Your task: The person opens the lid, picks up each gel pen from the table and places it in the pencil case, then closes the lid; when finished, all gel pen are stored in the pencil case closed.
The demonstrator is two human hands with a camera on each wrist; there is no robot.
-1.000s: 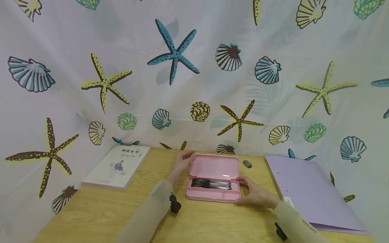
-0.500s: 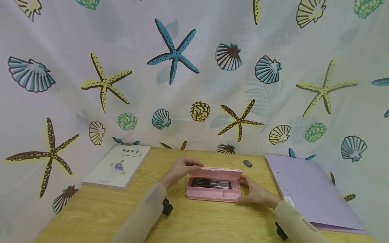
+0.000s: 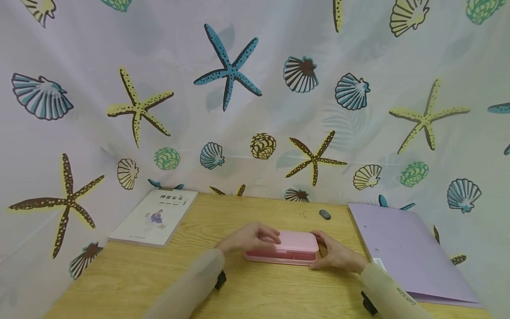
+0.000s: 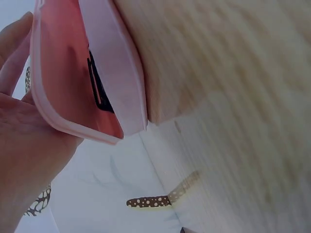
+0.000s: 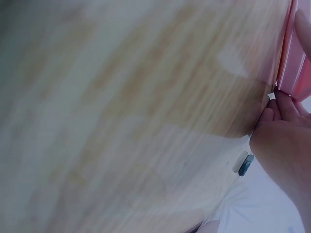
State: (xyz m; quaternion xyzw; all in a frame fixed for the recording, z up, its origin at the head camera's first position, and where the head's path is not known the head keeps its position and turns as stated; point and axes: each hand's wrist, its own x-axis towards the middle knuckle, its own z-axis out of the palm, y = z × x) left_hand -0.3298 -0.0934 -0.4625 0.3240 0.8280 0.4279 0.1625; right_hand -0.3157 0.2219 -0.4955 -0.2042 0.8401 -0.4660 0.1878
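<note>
A pink pencil case [image 3: 296, 239] lies on the table with its hinged lid lowered over the base, a gap left along the front. My left hand [image 3: 251, 238] rests on the lid's left part, fingers spread on top and thumb by the front edge. Through the gap at the left end, a black-ended pen [image 4: 99, 90] shows inside; the other pens are hidden under the lid. At the right end my right hand [image 3: 336, 252] holds the base, thumb at the front corner and fingers round the back corner.
A white book [image 3: 153, 219] lies at the back left. A purple folder [image 3: 410, 252] lies on the right, near the right forearm. Behind the case is a small dark oval object [image 3: 325, 214]. A patterned curtain [image 3: 255, 110] hangs along the table's back edge.
My left hand has brought the lid forward and down from standing wide open, covering the pens. My right hand has stayed at the case's right end.
</note>
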